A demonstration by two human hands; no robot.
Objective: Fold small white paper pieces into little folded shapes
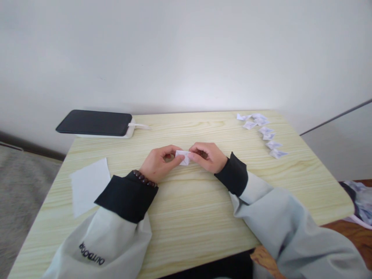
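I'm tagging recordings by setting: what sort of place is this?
Probably a room at home: a wood-grain table by a pale wall, with what looks like grey carpet alongside.

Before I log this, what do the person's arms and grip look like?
The loose pale grey left sleeve bears dark OUTDOOR lettering; the matching right sleeve shows none. Both end in black cuffs. A dark beaded bracelet circles the left wrist. Left grip and right grip are gloveless.
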